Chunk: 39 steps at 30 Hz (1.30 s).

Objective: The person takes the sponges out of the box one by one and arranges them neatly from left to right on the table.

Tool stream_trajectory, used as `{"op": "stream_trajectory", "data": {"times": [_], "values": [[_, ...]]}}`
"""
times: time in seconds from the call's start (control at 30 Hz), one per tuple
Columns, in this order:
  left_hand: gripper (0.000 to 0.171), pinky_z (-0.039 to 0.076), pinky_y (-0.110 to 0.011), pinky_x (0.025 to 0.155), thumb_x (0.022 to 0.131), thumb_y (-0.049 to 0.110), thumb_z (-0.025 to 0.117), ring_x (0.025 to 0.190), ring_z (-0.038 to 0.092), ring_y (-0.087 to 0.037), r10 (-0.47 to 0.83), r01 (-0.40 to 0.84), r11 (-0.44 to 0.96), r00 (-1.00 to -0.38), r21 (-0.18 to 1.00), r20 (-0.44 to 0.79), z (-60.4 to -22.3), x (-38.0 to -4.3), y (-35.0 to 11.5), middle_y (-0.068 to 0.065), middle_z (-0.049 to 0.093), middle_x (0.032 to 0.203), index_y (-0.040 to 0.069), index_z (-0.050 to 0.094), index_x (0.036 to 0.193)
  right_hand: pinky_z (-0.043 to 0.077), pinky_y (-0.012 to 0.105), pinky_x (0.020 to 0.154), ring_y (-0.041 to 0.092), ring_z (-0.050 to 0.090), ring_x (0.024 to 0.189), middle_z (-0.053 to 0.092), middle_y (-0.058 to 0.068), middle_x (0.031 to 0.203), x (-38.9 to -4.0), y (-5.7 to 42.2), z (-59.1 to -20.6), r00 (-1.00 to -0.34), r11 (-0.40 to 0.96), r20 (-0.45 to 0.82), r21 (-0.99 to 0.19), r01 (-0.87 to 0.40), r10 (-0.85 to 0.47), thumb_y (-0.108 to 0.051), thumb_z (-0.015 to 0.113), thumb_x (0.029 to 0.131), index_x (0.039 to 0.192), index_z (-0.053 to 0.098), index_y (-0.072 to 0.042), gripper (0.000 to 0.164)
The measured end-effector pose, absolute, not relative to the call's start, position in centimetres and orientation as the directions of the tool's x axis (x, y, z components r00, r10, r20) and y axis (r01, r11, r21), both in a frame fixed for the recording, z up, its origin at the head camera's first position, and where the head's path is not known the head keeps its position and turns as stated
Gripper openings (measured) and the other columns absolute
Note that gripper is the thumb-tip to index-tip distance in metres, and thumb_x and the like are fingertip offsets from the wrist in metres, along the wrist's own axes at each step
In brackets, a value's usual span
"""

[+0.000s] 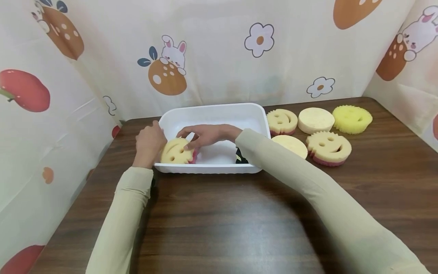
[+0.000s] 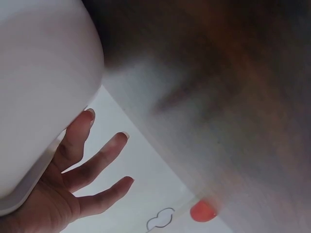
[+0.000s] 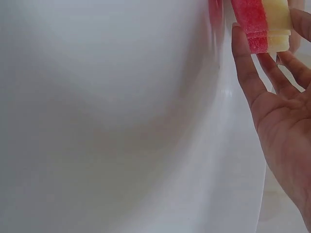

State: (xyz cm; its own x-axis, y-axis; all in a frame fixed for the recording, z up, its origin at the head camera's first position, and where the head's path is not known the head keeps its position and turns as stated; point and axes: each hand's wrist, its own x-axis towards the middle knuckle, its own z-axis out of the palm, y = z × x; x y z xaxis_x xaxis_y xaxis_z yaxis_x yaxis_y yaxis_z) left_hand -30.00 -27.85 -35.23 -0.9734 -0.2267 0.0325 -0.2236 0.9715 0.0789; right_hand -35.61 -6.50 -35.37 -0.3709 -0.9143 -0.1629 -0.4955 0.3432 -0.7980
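A white plastic tray (image 1: 219, 168) stands on the table. My left hand (image 1: 149, 141) grips its left rim; in the left wrist view the fingers (image 2: 104, 158) reach along the outside of the tray wall, spread apart. My right hand (image 1: 208, 135) is inside the tray, holding a round smiley-face sponge (image 1: 174, 152) between thumb and fingers at the left end. This sponge has a cream top with cut-out eyes and mouth and a pinkish-red layer (image 3: 252, 22) below, seen edge-on in the right wrist view. It leans face-up toward the front left corner.
Right of the tray lie cream smiley sponges (image 1: 282, 121) (image 1: 328, 147), plain round cream sponges (image 1: 315, 120) (image 1: 290, 146) and a yellow smiley sponge (image 1: 351, 119). My right forearm crosses the tray's front right corner. A patterned curtain (image 1: 219, 68) closes off the back and sides of the wooden table (image 1: 219, 220).
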Motion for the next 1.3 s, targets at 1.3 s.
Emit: {"op": "stream_trajectory", "data": {"times": [1.3], "values": [[0.050, 0.045, -0.068, 0.097, 0.103, 0.022, 0.038, 0.107, 0.061, -0.053, -0.224, -0.222, 0.971, -0.975, 0.087, 0.014, -35.1, -29.7, -27.8, -0.036, 0.060, 0.119, -0.008, 0.035, 0.142, 0.055, 0.037, 0.097, 0.018, 0.060, 0.111, 0.054, 0.005, 0.134, -36.9, -3.9, -32.8, -0.487, 0.322, -0.095, -0.854, -0.408, -0.868, -0.019, 0.055, 0.099, 0.138, 0.050, -0.014, 0.039]]}}
